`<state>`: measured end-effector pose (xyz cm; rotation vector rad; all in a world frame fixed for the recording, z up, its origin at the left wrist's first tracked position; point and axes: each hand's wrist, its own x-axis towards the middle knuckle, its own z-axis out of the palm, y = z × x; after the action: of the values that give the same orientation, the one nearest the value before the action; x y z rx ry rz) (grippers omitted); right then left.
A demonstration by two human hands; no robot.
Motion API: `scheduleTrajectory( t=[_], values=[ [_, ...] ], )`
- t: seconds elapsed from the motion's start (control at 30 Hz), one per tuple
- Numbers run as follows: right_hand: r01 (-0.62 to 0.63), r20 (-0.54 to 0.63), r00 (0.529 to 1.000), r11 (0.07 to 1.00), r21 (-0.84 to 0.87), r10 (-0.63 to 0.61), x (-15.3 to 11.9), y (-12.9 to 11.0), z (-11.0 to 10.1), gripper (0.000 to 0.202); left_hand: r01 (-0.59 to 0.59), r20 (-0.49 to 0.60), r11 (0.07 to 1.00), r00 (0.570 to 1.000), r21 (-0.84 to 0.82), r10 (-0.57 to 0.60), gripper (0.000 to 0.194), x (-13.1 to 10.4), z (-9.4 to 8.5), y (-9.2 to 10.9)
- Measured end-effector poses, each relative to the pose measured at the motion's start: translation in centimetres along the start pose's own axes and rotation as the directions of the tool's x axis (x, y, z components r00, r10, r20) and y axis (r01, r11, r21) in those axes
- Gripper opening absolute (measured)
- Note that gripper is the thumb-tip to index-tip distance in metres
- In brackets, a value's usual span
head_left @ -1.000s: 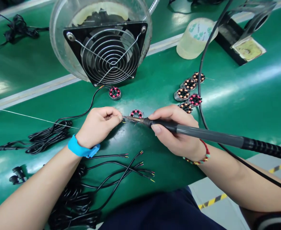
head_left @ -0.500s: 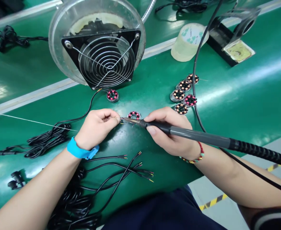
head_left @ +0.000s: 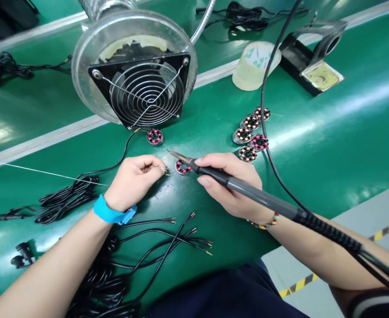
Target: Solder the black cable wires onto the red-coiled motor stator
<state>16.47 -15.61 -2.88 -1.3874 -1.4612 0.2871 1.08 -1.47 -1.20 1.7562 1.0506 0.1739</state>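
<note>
My left hand (head_left: 136, 179), with a blue wristband above it, pinches the end of a cable whose thin wire tips (head_left: 167, 171) poke out past the fingertips. In my right hand (head_left: 232, 181) is a soldering iron (head_left: 264, 197), gripped like a pen. Its bare metal tip points up and left, above and apart from the wires. Between the hands a small round stator with red windings (head_left: 182, 167) lies on the green table, partly covered by the iron. Another red stator (head_left: 155, 137), joined to a black cable, sits beneath the fan.
A fume fan with a wire guard (head_left: 151, 99) stands behind the hands. Several stators (head_left: 247, 153), a tape roll (head_left: 252, 66) and an iron stand (head_left: 314, 66) are at the right. Black cables (head_left: 161, 251) lie near my body; a coil (head_left: 65, 198) lies left.
The iron's tip has lifted up and away from the wires at my left fingertips, and its handle has tilted more steeply. My left hand still pinches. The whole view has shifted slightly.
</note>
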Motion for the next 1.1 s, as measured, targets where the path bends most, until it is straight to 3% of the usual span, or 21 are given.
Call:
scheduleTrajectory(
  t=[0.1, 0.23, 0.37, 0.5, 0.67, 0.83, 1.1],
  values=[
    [0.026, 0.049, 0.998, 0.999, 0.019, -0.027, -0.1, 0.2, 0.4, 0.025, -0.003, -0.003, 1.000, 1.000, 0.014, 0.003, 0.013, 0.0, 0.0, 0.1],
    [-0.033, 0.125, 0.992, 0.999, 0.042, 0.028, -0.3, 0.4, 1.0, 0.033, 0.001, -0.019, 0.999, 1.000, 0.033, 0.000, 0.013, -0.1, 0.0, 0.4],
    [-0.089, 0.104, 0.991, 0.995, 0.049, 0.084, -0.3, 0.5, 1.5, 0.030, -0.023, -0.006, 0.999, 1.000, 0.040, 0.023, 0.014, -0.1, -0.1, 0.4],
    [-0.019, 0.074, 0.997, 0.999, -0.048, 0.022, -0.1, 0.8, 2.2, 0.021, -0.067, 0.009, 0.997, 0.998, 0.040, 0.067, 0.015, -0.2, -0.2, 0.0],
    [0.042, 0.092, 0.995, 0.995, -0.090, -0.033, 0.2, 1.1, 2.8, 0.032, -0.139, 0.039, 0.990, 0.990, 0.038, 0.137, 0.016, -0.2, -0.3, -0.4],
    [0.033, 0.101, 0.995, 0.990, -0.140, -0.019, 0.4, 1.1, 3.3, 0.036, -0.197, 0.021, 0.978, 0.980, -0.075, 0.199, 0.014, -0.4, -0.3, -0.8],
    [0.069, 0.087, 0.994, 0.989, -0.127, -0.058, 0.4, 1.1, 3.6, 0.041, -0.321, 0.121, 0.947, 0.939, -0.034, 0.322, 0.009, -0.7, -0.3, -1.1]
  ],
)
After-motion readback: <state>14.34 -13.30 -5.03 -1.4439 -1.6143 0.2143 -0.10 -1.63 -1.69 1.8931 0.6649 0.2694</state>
